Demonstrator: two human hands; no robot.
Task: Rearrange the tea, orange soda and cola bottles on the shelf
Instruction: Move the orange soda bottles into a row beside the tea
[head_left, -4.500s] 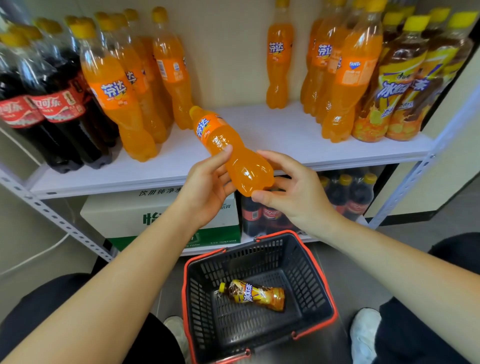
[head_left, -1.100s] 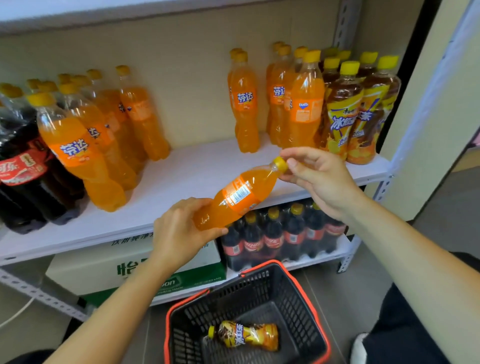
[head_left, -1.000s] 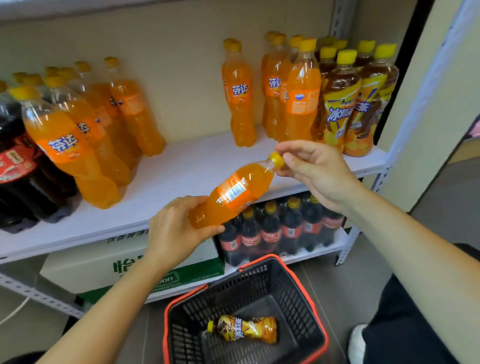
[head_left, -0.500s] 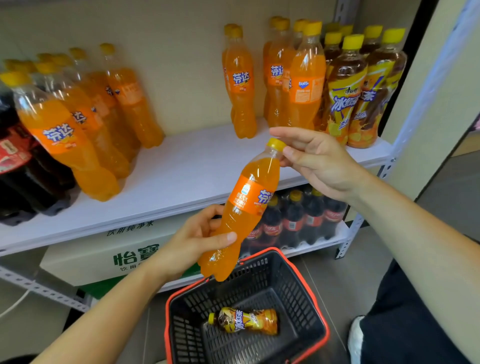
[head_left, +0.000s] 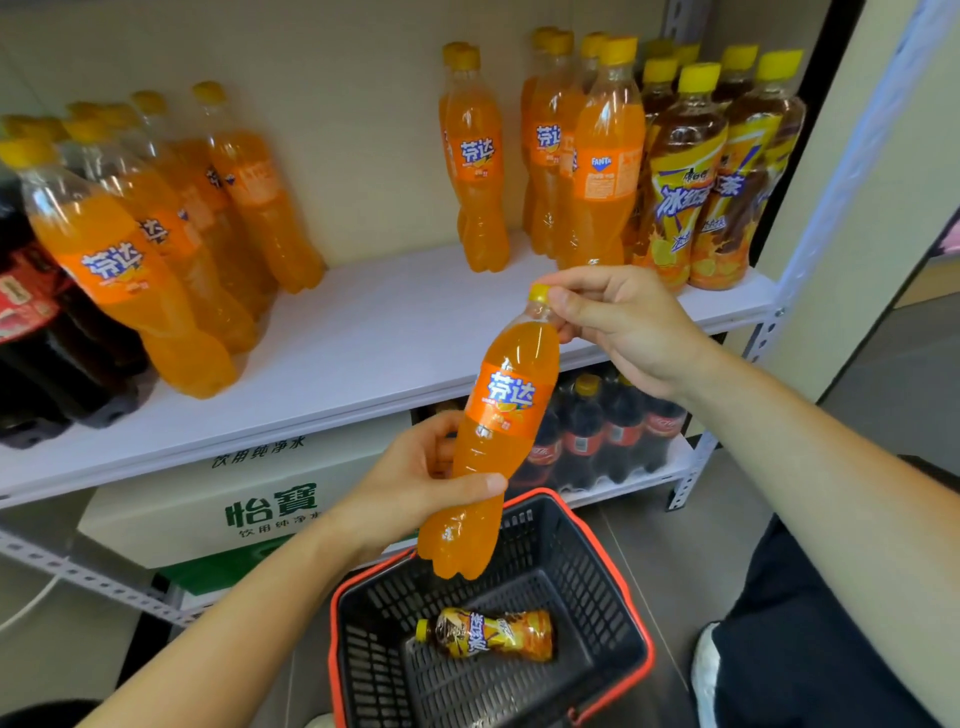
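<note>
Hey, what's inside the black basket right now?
One tea bottle lies on its side on the basket floor. The orange soda bottle held above hides part of the far rim, and the basket's near end is out of frame.

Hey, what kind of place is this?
Probably a small shop or stockroom: a white shelf lined with rows of orange soda bottles and tea bottles, plus a shopping basket below.

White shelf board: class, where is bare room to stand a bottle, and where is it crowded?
Bare: middle of the white shelf board, between the left row of orange soda bottles and the orange pair at the back. Crowded: dark cola bottles left, brown tea bottles right.
</note>
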